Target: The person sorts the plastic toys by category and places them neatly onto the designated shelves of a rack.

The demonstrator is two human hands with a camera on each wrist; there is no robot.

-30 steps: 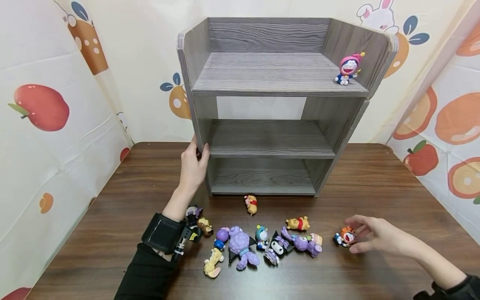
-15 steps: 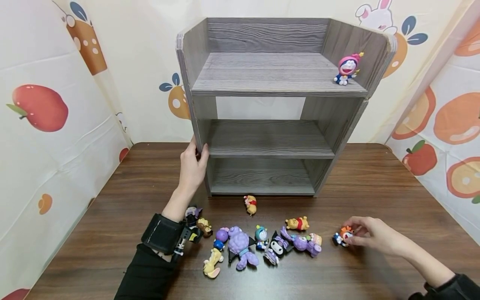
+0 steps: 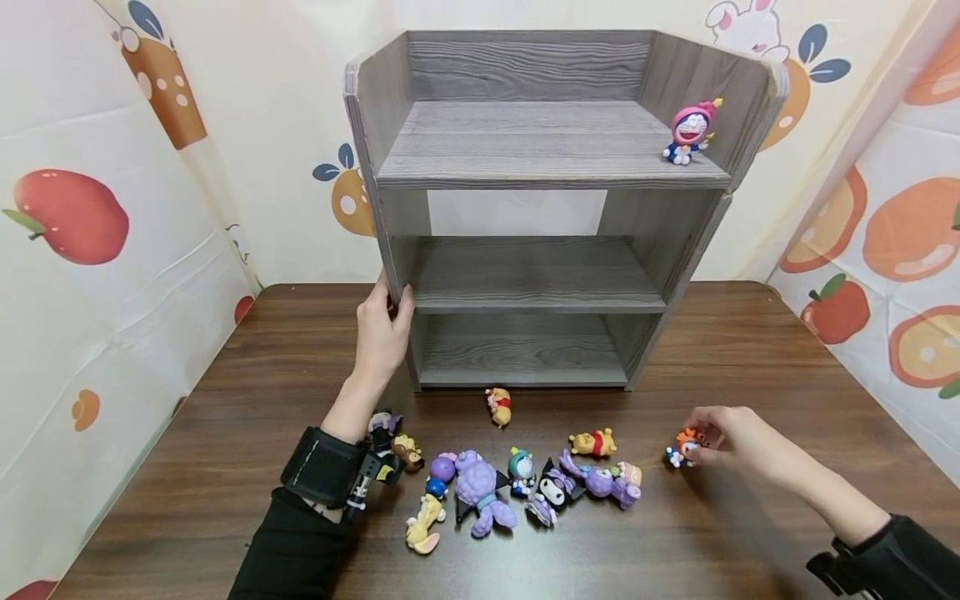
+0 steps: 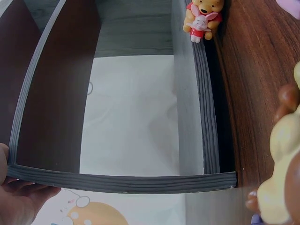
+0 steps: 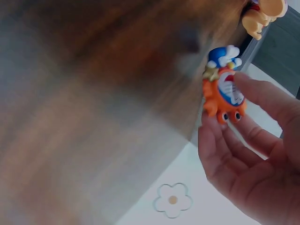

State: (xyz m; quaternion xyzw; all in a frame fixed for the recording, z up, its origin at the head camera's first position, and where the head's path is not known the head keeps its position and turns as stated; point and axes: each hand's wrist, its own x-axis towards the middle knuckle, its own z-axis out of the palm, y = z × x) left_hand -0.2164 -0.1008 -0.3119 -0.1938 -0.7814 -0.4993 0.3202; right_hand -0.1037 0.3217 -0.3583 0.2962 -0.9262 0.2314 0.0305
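Pale fruit-printed walls (image 3: pixel 285 83); brown wood-grain tabletop (image 3: pixel 247 417).

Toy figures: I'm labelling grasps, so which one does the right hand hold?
The orange-hooded, blue-and-white figure, pinched by the right hand. The pink-hooded one stands on the top shelf; the rest are on the table.

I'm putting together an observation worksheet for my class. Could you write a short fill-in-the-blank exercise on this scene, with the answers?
1. The left hand grips the gray shelf unit on its ____ side.
2. The right hand holds a small figurine whose hood is mainly ____ in color.
3. The pink-hooded figurine stands on the ____ level of the shelf unit.
4. The person's left sleeve is ____ in color.

Missing words: left; orange; top; black.
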